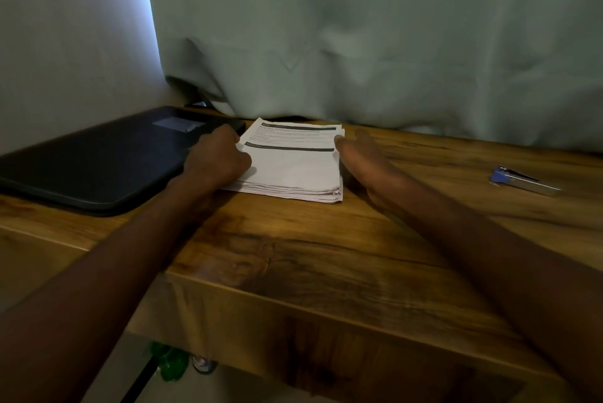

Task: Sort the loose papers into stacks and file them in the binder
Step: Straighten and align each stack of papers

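Flanking the paper stack (293, 164) (binder (98, 161) alongside), both hands: left (217, 158), right (362, 158).

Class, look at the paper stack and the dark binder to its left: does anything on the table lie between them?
Only the left hand, which rests at the paper stack's left edge, right beside the closed binder. The right hand is on the far side, and the stapler lies well off to the right.

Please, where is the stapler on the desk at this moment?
In the head view the stapler lies on the wooden desk at the far right, apart from the stack of papers and beyond the right hand.
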